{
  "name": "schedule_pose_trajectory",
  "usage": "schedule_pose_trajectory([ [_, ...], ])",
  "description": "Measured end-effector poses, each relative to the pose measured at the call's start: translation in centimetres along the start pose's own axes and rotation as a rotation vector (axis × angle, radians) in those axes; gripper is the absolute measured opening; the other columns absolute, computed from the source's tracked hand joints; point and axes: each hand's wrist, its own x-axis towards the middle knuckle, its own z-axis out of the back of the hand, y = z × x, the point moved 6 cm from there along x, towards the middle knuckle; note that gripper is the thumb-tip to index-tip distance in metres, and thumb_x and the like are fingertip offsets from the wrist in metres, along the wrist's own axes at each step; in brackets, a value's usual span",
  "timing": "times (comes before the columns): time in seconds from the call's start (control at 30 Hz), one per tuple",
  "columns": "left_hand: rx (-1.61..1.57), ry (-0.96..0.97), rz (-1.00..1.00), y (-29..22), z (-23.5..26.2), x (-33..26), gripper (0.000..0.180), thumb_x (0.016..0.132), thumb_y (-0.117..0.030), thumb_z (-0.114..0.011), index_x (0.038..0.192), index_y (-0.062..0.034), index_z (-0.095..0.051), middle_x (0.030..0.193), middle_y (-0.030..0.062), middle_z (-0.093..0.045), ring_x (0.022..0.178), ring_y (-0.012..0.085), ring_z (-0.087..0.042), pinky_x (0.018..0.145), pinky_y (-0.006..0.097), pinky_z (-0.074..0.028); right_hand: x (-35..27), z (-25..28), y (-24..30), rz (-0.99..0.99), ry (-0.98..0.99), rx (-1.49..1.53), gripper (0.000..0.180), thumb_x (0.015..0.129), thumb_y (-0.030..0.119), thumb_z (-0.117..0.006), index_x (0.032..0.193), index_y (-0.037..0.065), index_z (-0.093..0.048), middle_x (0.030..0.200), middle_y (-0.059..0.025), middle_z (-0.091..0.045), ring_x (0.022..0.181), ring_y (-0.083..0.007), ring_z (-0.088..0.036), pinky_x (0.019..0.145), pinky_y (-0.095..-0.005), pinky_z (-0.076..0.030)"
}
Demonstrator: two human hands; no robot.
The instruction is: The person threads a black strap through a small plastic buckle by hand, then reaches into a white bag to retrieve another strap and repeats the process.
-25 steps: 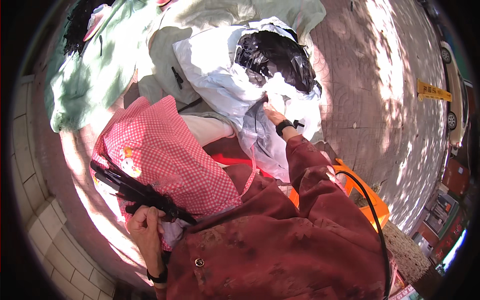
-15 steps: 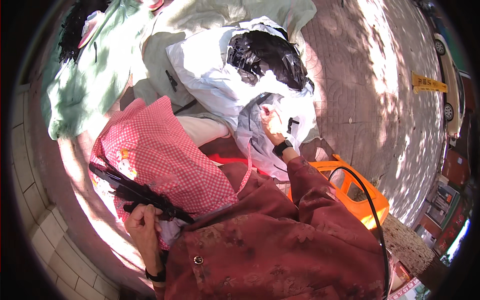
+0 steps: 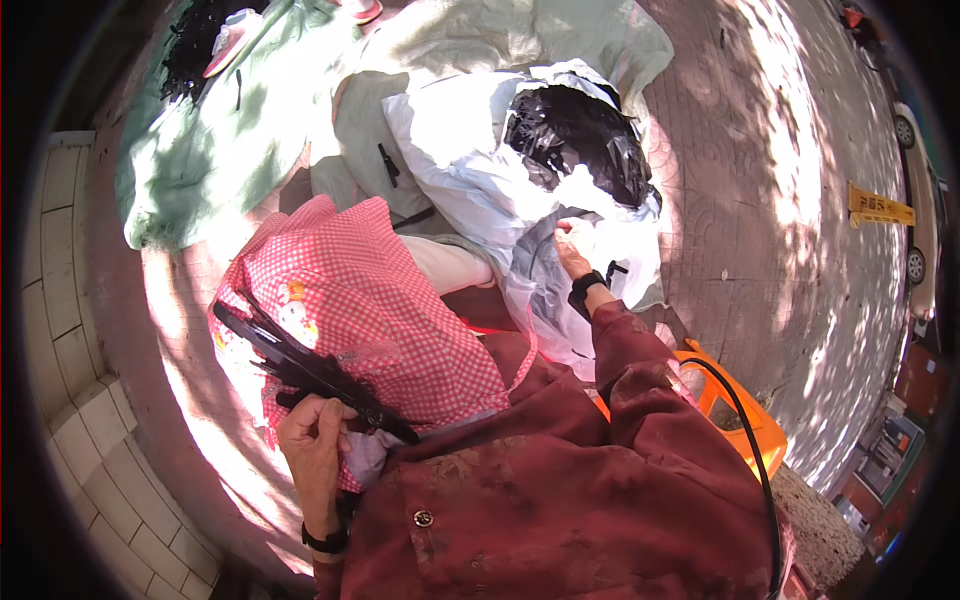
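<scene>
My left hand (image 3: 312,445) is closed around a bundle of slim black plastic pieces (image 3: 318,372), fanned out over a pink checked apron (image 3: 360,285) on my lap. My right hand (image 3: 576,250) reaches over a thin see-through plastic bag (image 3: 540,290), its fingers curled together. Glare hides whether anything is between them. A small black piece (image 3: 617,270) lies on the bag just right of that hand. Beyond it is a large white sack (image 3: 455,150) with a black plastic bag (image 3: 580,145) bulging from its mouth.
A green sheet (image 3: 190,180) at the far left bears a dark pile (image 3: 200,55) and a shoe (image 3: 232,42). An orange plastic stool (image 3: 765,440) stands at my right beside a black cable (image 3: 745,430). Parked at the far right is a car (image 3: 920,210).
The whole view has shifted, so most things appear further right and lower. My left hand keeps hold of the black bundle; my right hand stays over the see-through bag.
</scene>
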Motion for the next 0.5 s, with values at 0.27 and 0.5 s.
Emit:
schedule_pose_trajectory([
  [0.27,0.016,0.034,-0.034,0.0,0.2,0.4,0.025,0.097,-0.013,-0.06,0.076,0.001,-0.064,0.059,-0.0025,-0.051,0.05,0.0026,-0.041,0.048,0.019,-0.03,-4.4,4.1,4.4,-0.224,0.092,0.124,0.029,0.079,0.004,-0.063,0.108,0.005,-0.065,0.078,-0.0039,-0.065,0.07,-0.0096,-0.059,0.065,-0.0257,-0.048],
  [0.5,-0.013,0.044,-0.038,0.2,0.0,0.1,0.025,0.098,-0.013,-0.059,0.077,0.0008,-0.064,0.059,-0.0026,-0.051,0.051,0.0024,-0.041,0.048,0.019,-0.029,-10.0,10.3,4.8,0.045,-0.162,0.394,0.037,0.083,-0.004,-0.061,0.118,0.005,-0.052,0.083,-0.0008,-0.056,0.073,-0.0076,-0.053,0.068,-0.0229,-0.046],
])
